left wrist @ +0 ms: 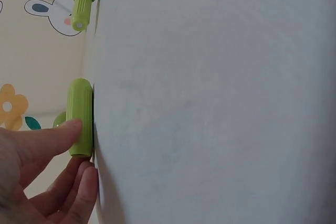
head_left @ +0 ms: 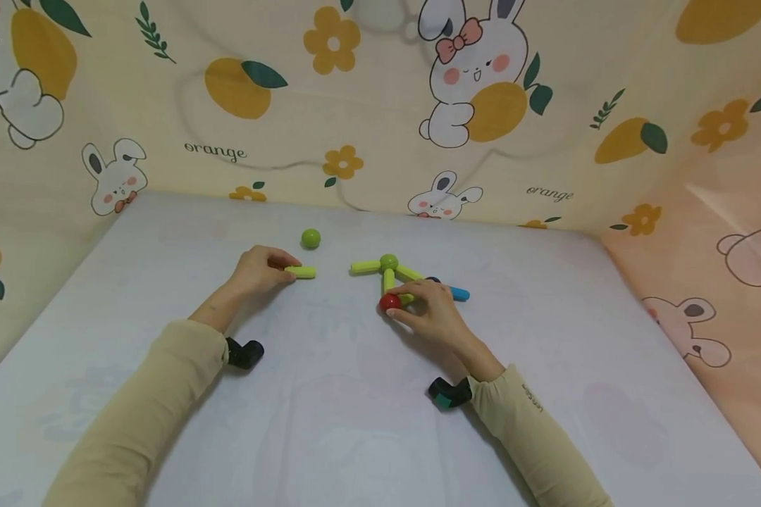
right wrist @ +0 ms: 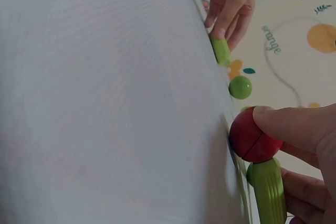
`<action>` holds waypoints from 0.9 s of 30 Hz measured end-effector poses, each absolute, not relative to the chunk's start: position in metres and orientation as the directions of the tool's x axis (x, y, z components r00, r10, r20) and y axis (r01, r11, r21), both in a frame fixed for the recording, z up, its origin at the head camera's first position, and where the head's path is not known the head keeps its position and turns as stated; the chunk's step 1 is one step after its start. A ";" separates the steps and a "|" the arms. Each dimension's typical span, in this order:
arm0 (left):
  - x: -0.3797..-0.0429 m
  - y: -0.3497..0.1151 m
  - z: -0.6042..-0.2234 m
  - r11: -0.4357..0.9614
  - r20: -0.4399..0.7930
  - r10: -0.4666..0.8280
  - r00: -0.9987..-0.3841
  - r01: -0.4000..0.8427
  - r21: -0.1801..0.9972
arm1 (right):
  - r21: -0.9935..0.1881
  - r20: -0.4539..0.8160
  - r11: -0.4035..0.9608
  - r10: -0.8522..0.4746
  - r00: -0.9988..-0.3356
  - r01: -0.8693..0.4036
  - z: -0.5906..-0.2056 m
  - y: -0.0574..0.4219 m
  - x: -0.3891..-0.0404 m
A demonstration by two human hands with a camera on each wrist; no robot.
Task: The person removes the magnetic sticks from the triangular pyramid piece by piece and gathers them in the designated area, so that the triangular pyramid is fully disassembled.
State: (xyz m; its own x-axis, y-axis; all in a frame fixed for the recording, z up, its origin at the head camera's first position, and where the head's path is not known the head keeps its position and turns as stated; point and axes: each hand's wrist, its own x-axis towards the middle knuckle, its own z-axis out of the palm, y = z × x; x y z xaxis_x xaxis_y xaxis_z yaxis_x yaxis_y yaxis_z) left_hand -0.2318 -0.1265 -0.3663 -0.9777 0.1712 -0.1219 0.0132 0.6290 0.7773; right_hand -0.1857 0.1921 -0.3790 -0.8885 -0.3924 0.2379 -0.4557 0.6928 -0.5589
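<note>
In the head view my left hand (head_left: 258,272) pinches one end of a loose light-green toy building rod (head_left: 303,272) low over the table. Up close in the left wrist view, the ribbed green rod (left wrist: 80,114) shows with the thumb at its near end. My right hand (head_left: 432,310) holds a red ball (head_left: 390,303) between thumb and fingers. That ball joins a flat figure of light-green rods (head_left: 389,280) meeting at a green ball (head_left: 389,263). A blue rod (head_left: 459,293) sticks out to the right beyond the hand, which hides part of the figure.
A loose green ball (head_left: 311,239) lies behind the left hand. The white-covered table (head_left: 355,422) meets a patterned cloth (head_left: 368,105) at the back and sides. A dark wrist camera (head_left: 246,354) juts from the left sleeve, another (head_left: 449,393) from the right.
</note>
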 end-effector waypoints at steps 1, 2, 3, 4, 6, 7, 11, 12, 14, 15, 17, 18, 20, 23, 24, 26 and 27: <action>-0.232 -0.126 -0.367 0.629 -0.118 0.171 -0.978 0.016 0.777 | -0.559 0.237 0.694 -0.391 -0.889 -0.454 -0.379 0.192 -0.186; -0.233 -0.126 -0.367 0.629 -0.113 0.170 -0.979 0.020 0.777 | -0.559 0.237 0.695 -0.389 -0.890 -0.453 -0.379 0.192 -0.186; -0.233 -0.126 -0.368 0.629 -0.112 0.169 -0.979 0.019 0.777 | -0.561 0.237 0.694 -0.388 -0.891 -0.452 -0.379 0.192 -0.186; -0.234 -0.126 -0.368 0.628 -0.111 0.167 -0.980 0.019 0.778 | -0.562 0.238 0.693 -0.388 -0.890 -0.452 -0.379 0.192 -0.186; -0.234 -0.126 -0.369 0.628 -0.113 0.164 -0.980 0.016 0.778 | -0.563 0.238 0.691 -0.390 -0.889 -0.454 -0.378 0.192 -0.186; -0.234 -0.126 -0.369 0.628 -0.114 0.162 -0.980 0.014 0.778 | -0.563 0.239 0.690 -0.392 -0.889 -0.455 -0.378 0.192 -0.186; -0.234 -0.125 -0.369 0.639 -0.120 0.161 -0.980 0.011 0.769 | -0.562 0.231 0.692 -0.395 -0.889 -0.453 -0.377 0.192 -0.186; -0.234 -0.125 -0.369 0.642 -0.122 0.161 -0.979 0.010 0.767 | -0.562 0.229 0.693 -0.395 -0.890 -0.452 -0.377 0.192 -0.186; -0.233 -0.123 -0.367 0.647 -0.113 0.162 -0.980 0.019 0.763 | -0.555 0.228 0.695 -0.401 -0.887 -0.457 -0.376 0.192 -0.186; -0.233 -0.122 -0.365 0.649 -0.109 0.159 -0.981 0.021 0.760 | -0.553 0.226 0.695 -0.406 -0.885 -0.460 -0.375 0.192 -0.186; -0.232 -0.119 -0.364 0.647 -0.088 0.153 -0.984 0.032 0.761 | -0.547 0.223 0.690 -0.425 -0.877 -0.474 -0.374 0.192 -0.187; -0.232 -0.117 -0.363 0.642 -0.076 0.149 -0.986 0.038 0.765 | -0.544 0.221 0.686 -0.439 -0.871 -0.483 -0.373 0.192 -0.187; -0.232 -0.112 -0.362 0.627 -0.047 0.141 -0.989 0.053 0.777 | -0.543 0.207 0.677 -0.466 -0.861 -0.497 -0.371 0.193 -0.187; -0.232 -0.102 -0.362 0.597 -0.006 0.143 -0.990 0.081 0.798 | -0.555 0.176 0.669 -0.487 -0.855 -0.495 -0.365 0.194 -0.187; -0.232 -0.099 -0.363 0.587 0.005 0.148 -0.989 0.092 0.805 | -0.560 0.170 0.670 -0.483 -0.859 -0.487 -0.362 0.194 -0.187; -0.232 -0.092 -0.363 0.571 0.023 0.156 -0.987 0.110 0.813 | -0.581 0.160 0.674 -0.455 -0.876 -0.456 -0.357 0.193 -0.189; -0.231 -0.088 -0.363 0.564 0.031 0.161 -0.986 0.118 0.817 | -0.592 0.160 0.675 -0.437 -0.885 -0.441 -0.355 0.191 -0.191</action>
